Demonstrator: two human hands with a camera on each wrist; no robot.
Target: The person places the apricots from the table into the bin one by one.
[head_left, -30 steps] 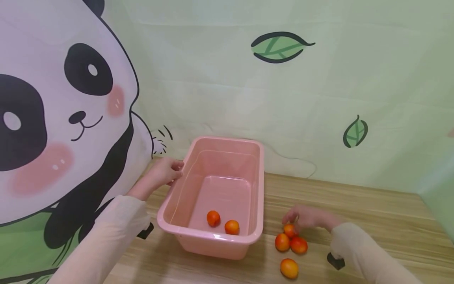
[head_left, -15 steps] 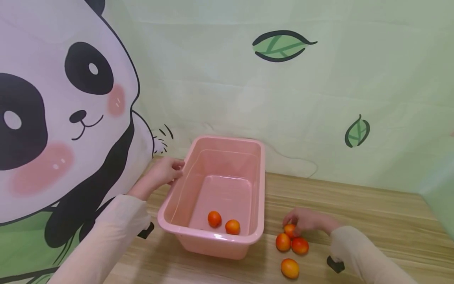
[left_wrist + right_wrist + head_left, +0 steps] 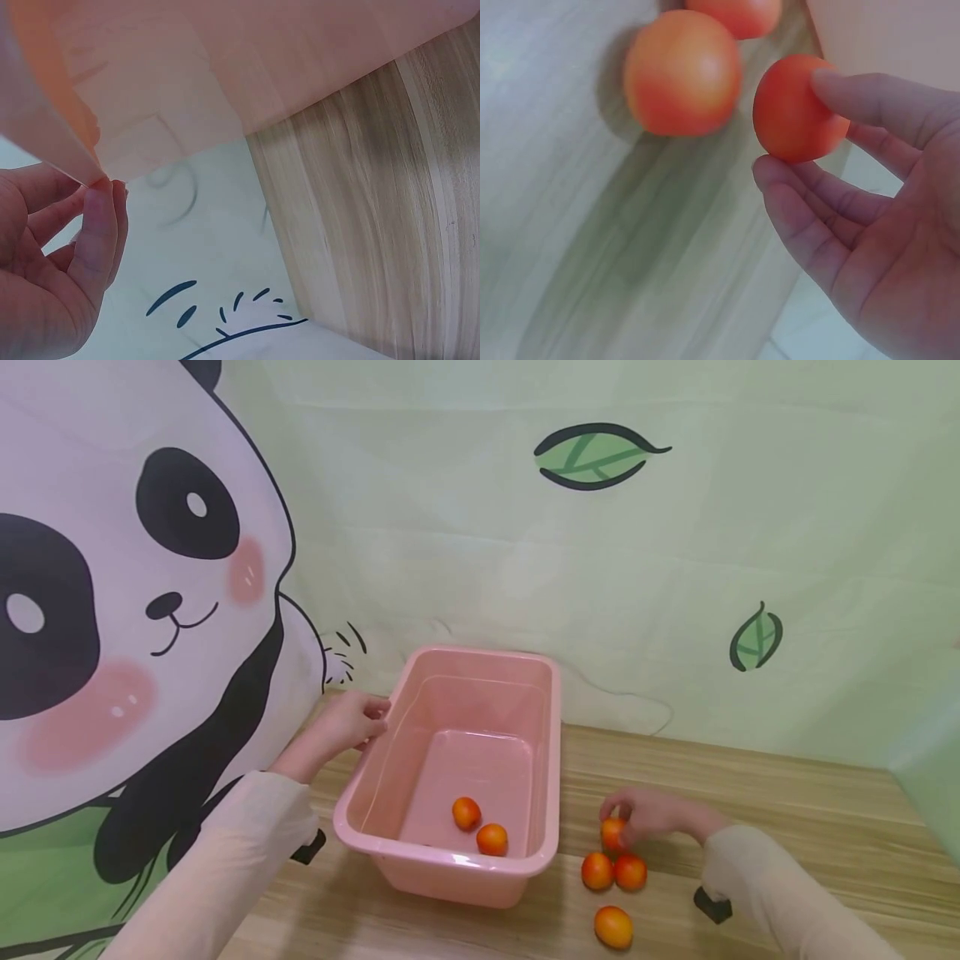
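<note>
A pink plastic basin [image 3: 450, 881] stands on the wooden table with two orange-red fruits [image 3: 492, 840] inside, near its front wall. My left hand [image 3: 352, 720] is at its left side, and in the left wrist view the thumb and fingers pinch the basin's rim [image 3: 52, 120]. To the right of the basin, my right hand [image 3: 652, 816] holds a smooth, egg-shaped orange-red fruit [image 3: 791, 112] between thumb and fingertips, close over the table. Just in front of it lie two similar fruits [image 3: 597, 871] side by side. Another, yellower fruit [image 3: 613, 927] lies nearer to me.
Behind the table [image 3: 787, 802] hangs a pale green cloth [image 3: 465, 527] printed with leaves and a large panda [image 3: 187, 610]. A thin cord [image 3: 637, 695] runs along the cloth behind the basin. The basin's back end sits close to the cloth.
My right hand has lifted a fruit slightly, away from the two beside it, which have shifted a little. One fruit in the basin has rolled right and back. The left hand stays put.
</note>
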